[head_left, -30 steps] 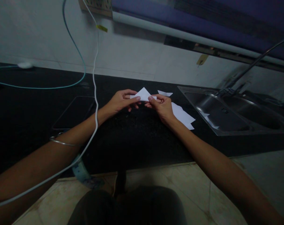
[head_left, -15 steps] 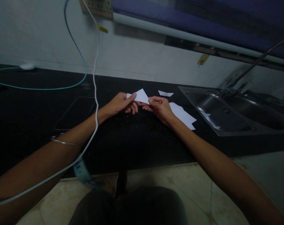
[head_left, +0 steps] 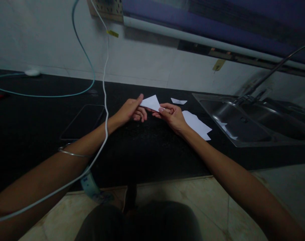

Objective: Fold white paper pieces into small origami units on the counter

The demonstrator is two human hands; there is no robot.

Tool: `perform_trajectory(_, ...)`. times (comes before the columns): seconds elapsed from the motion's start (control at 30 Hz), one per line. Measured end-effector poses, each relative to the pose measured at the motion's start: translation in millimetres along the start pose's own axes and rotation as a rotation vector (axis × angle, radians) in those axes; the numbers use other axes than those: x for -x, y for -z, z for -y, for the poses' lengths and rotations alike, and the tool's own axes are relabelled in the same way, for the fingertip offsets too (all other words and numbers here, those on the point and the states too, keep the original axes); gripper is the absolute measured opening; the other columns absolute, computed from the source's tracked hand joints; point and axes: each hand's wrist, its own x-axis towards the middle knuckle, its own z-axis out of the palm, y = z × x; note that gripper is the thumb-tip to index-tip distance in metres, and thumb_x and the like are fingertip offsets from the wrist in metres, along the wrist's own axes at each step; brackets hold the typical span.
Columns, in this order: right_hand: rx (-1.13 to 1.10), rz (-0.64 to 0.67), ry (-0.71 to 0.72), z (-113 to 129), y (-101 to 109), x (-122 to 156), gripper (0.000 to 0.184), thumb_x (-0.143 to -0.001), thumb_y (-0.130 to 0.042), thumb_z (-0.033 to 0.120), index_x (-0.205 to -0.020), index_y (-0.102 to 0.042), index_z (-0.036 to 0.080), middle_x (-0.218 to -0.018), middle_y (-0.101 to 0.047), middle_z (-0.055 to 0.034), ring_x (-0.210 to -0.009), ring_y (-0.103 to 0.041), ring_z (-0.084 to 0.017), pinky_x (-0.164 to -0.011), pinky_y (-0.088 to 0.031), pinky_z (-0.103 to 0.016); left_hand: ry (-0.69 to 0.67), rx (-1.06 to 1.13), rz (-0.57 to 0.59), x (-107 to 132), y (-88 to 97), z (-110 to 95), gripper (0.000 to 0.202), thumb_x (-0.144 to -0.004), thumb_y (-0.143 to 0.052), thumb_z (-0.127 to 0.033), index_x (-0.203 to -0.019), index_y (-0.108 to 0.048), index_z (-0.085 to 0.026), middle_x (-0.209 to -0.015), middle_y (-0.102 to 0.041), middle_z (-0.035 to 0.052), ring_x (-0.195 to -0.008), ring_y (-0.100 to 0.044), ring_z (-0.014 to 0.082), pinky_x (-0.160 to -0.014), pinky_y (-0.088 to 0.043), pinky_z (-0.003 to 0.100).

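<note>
You hold a small folded white paper [head_left: 151,102] between both hands, just above the black counter [head_left: 147,150], about midway along it and towards its far side. Your left hand [head_left: 128,112] takes the paper's left end: the thumb lies stretched along the top of that edge and the other fingers [head_left: 139,117] are curled underneath, pressed together, so the paper is pinched between them. Your right hand [head_left: 172,115] takes the near right corner the same way, with the thumb tip on top and the fingers folded beneath. The paper's pointed far edge sticks up free between the two hands. Whether the paper touches the counter you cannot tell from here. Just right of your right hand a few white sheets [head_left: 196,124] lie flat on the counter, overlapping, and a small white scrap [head_left: 178,100] lies a little farther back, apart from them. Right of the sheets a steel sink [head_left: 243,124] is set into the counter, with a thin curved tap [head_left: 273,70] over it. Left of your left hand a dark phone [head_left: 83,122] lies flat. A white cable [head_left: 106,83] hangs from the wall and crosses your left forearm, near a thin bangle [head_left: 69,153]. A teal cable [head_left: 87,87] loops across the far left of the counter.
</note>
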Motion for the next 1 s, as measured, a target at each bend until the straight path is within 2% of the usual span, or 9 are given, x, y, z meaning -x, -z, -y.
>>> perform_trajectory(0.17,-0.009,-0.020,0.020,-2.1,1.3,-2.0,0.046,-0.071,-0.077,0.051,-0.098,-0.064,0.017,-0.084,-0.074,-0.0082,-0.085,-0.073,-0.021,-0.086,-0.058,-0.036,0.048,0.033,0.006,-5.4,3.0,7.8,0.067,-0.086,-0.043,-0.073,-0.084,-0.070,-0.012,-0.052,-0.064,0.0117,-0.040,-0.057,0.0139,-0.035,-0.031,0.022)
perform_trajectory(0.37,0.116,-0.069,0.087,-4.0,1.9,-3.2,0.042,-0.078,-0.069,0.052,-0.101,-0.062,0.018,-0.086,-0.073,-0.0078,-0.083,-0.073,-0.020,-0.083,-0.058,-0.036,0.115,0.133,-0.010,0.5,-8.5,-2.5,0.062,-0.084,-0.047,-0.073,-0.086,-0.063,-0.013,-0.055,-0.065,0.0088,-0.044,-0.059,0.0130,-0.036,-0.032,0.020)
perform_trajectory(0.5,0.248,-0.077,0.148,-6.0,-0.7,-0.5,0.038,-0.082,-0.065,0.051,-0.104,-0.063,0.021,-0.086,-0.071,-0.0052,-0.082,-0.071,-0.020,-0.080,-0.058,-0.037,0.097,0.257,-0.024,5.9,-18.1,-7.0,0.041,-0.082,-0.066,-0.053,-0.090,-0.060,-0.014,-0.065,-0.067,0.0052,-0.050,-0.060,0.0094,-0.039,-0.036,0.017)
perform_trajectory(0.6,0.333,-0.037,0.190,-4.0,-2.2,4.8,0.034,-0.084,-0.063,0.049,-0.107,-0.064,0.024,-0.089,-0.071,-0.0040,-0.084,-0.070,-0.021,-0.082,-0.056,-0.039,0.089,0.357,-0.051,6.3,-17.7,-4.4,0.029,-0.079,-0.073,-0.038,-0.089,-0.060,-0.014,-0.066,-0.064,0.0013,-0.048,-0.056,0.0056,-0.036,-0.032,0.015)
perform_trajectory(0.77,0.483,0.039,0.258,4.7,-1.7,13.8,0.033,-0.088,-0.059,0.046,-0.112,-0.065,0.025,-0.091,-0.071,-0.0048,-0.089,-0.068,-0.024,-0.087,-0.051,-0.042,0.070,0.402,-0.029,4.7,-13.6,-1.3,0.025,-0.077,-0.074,-0.033,-0.083,-0.057,-0.016,-0.060,-0.056,-0.0029,-0.039,-0.043,0.0019,-0.031,-0.021,0.015)
perform_trajectory(0.87,0.456,0.056,0.239,8.5,-1.7,16.0,0.036,-0.085,-0.062,0.049,-0.112,-0.065,0.026,-0.097,-0.071,-0.0047,-0.095,-0.068,-0.024,-0.089,-0.051,-0.040,0.045,0.392,-0.004,4.0,-11.3,-1.2,0.025,-0.073,-0.075,-0.028,-0.079,-0.054,-0.016,-0.059,-0.053,-0.0043,-0.038,-0.039,0.0008,-0.031,-0.020,0.015)
perform_trajectory(1.0,0.244,0.158,0.096,6.5,-0.4,12.9,0.036,-0.087,-0.055,0.051,-0.109,-0.066,0.025,-0.095,-0.071,-0.0042,-0.090,-0.069,-0.021,-0.084,-0.054,-0.036,0.047,0.373,-0.025,1.8,-4.1,1.0,0.026,-0.064,-0.074,-0.018,-0.078,-0.052,-0.018,-0.056,-0.051,-0.0054,-0.037,-0.040,0.0019,-0.030,-0.017,0.017)
